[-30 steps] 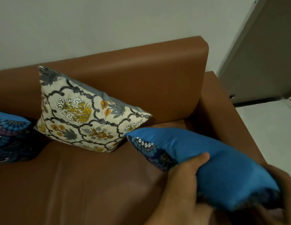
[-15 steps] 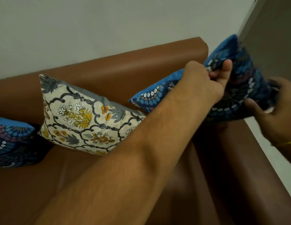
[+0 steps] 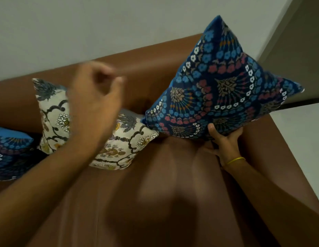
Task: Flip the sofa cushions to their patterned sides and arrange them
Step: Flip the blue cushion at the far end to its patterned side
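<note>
A dark blue cushion (image 3: 221, 90) with a floral fan pattern stands on one corner against the sofa's right backrest, patterned side towards me. My right hand (image 3: 224, 141) grips its lower edge from below. My left hand (image 3: 94, 102), blurred and loosely curled, holds nothing and hovers in front of a cream floral cushion (image 3: 126, 145), which leans on the backrest in the middle. A second blue patterned cushion (image 3: 9, 154) lies at the far left edge, partly cut off.
The brown leather sofa (image 3: 155, 202) fills the lower view, with its right armrest (image 3: 279, 154) beside the held cushion. A pale wall is behind, and a light floor (image 3: 308, 139) and door frame lie to the right.
The blue cushion was turned from its plain blue side to its patterned side and raised against the backrest. My left hand let go of it and drew back to the left.
</note>
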